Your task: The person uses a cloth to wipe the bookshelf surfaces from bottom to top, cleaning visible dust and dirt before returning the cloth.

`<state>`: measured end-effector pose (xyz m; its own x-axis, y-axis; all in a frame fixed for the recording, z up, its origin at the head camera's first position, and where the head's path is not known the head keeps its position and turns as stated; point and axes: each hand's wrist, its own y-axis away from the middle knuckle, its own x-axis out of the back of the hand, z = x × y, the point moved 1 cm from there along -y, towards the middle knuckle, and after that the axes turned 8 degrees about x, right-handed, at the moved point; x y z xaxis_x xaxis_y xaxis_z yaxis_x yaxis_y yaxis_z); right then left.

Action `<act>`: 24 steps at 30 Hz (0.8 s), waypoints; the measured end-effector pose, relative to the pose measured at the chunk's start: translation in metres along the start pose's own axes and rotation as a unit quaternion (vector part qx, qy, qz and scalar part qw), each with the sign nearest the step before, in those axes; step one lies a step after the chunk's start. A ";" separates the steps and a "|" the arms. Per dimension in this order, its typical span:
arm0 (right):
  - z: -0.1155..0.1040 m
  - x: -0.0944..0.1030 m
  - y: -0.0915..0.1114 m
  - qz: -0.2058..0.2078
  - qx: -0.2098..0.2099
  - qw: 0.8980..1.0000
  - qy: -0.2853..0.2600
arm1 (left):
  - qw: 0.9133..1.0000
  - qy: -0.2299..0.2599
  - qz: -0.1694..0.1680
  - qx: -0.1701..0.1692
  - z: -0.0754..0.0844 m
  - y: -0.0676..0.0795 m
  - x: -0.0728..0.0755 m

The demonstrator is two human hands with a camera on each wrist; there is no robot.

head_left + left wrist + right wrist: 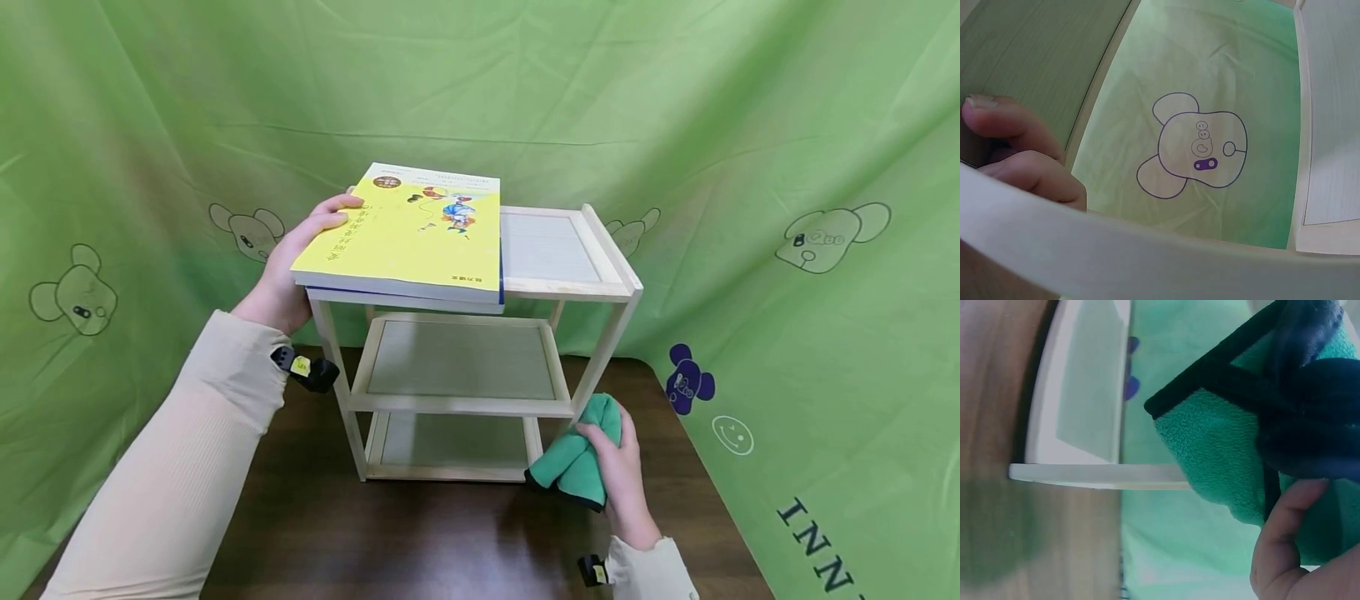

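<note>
A yellow-covered book [427, 233] lies on at least one blue-edged book at the left of a pale wooden shelf rack's top [555, 246]. My left hand [300, 258] grips the rack's left side at the books, with fingers on the yellow cover's left edge. Other left-hand fingers [1029, 150] curl beneath the top board in the left wrist view. My right hand [618, 467] grips a folded green cloth [573, 467] with black edging beside the rack's front right leg. In the right wrist view the cloth [1216, 450] partly hides the rack; most right-hand fingers look dark.
The rack's middle shelf [461, 362] and bottom shelf [453, 442] sit below the books. It stands on a dark brown table [420, 533]. A green curtain [480, 92] with bear drawings hangs behind and at both sides. Both wrists wear black straps.
</note>
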<state>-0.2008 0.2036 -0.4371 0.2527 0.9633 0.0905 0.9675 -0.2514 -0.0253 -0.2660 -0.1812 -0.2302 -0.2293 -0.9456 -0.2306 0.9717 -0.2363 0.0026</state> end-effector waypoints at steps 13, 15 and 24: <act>-0.023 0.018 0.006 -0.114 0.027 0.984 -0.136 | 1.000 0.006 -0.001 0.004 0.001 -0.001 0.001; -0.021 0.023 0.007 -0.158 0.058 0.971 -0.171 | 1.000 0.004 0.003 0.004 0.001 -0.001 0.000; -0.010 0.026 0.004 -0.218 0.094 0.964 -0.124 | 1.000 0.014 -0.002 0.000 0.000 -0.001 0.001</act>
<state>-0.1904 0.2268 -0.4246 -0.2076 0.9724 -0.1065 0.9587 0.1806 -0.2197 -0.2669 -0.1820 -0.2306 -0.2318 -0.9381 -0.2573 0.9708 -0.2400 0.0007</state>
